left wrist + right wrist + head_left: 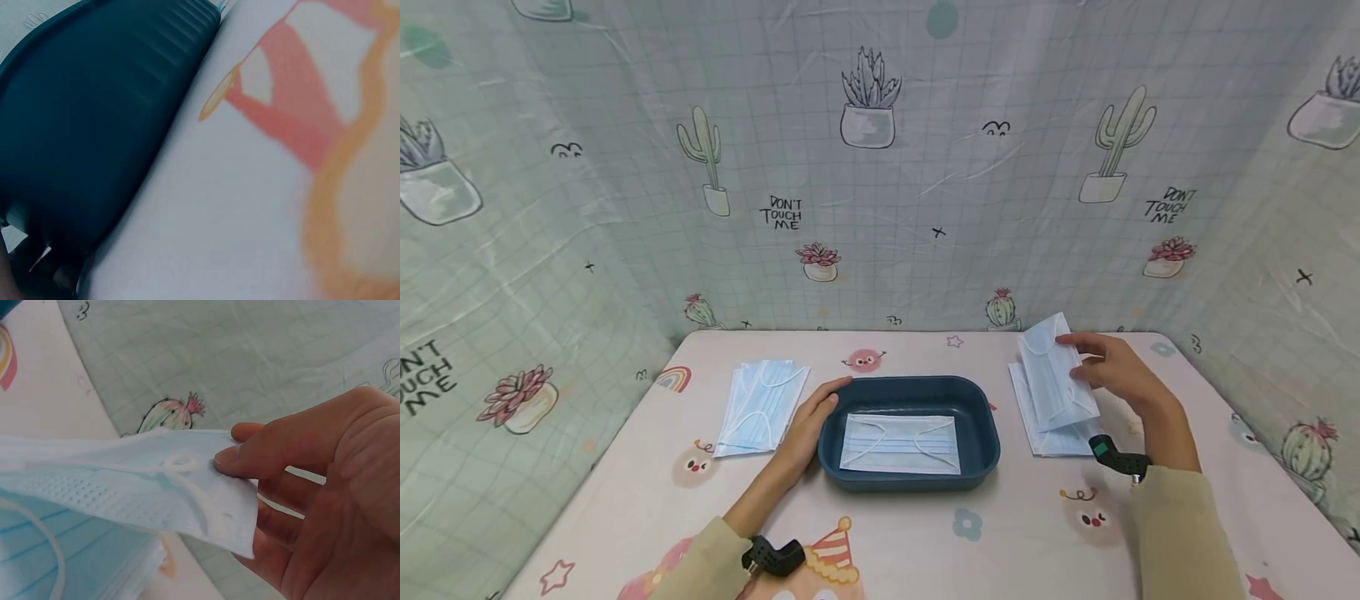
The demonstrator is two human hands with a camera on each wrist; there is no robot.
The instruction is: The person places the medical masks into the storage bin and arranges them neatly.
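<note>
In the head view my right hand (1116, 372) pinches a light blue face mask (1051, 367) by its edge, thumb on the near side. The mask is lifted at a slant over a stack of masks (1026, 417) on the right; its white ear loop (181, 464) shows in the right wrist view. My left hand (801, 433) rests along the left side of a dark blue tray (910, 481), fingers at its back left corner. One mask (900, 444) lies flat inside the tray, loops upward.
Left of the tray, more masks (762, 407) lie in a pile close to my left hand. The pale table (917, 550) has a cartoon-print cover. A cactus-print sheet (940, 183) rises behind the table and along both sides.
</note>
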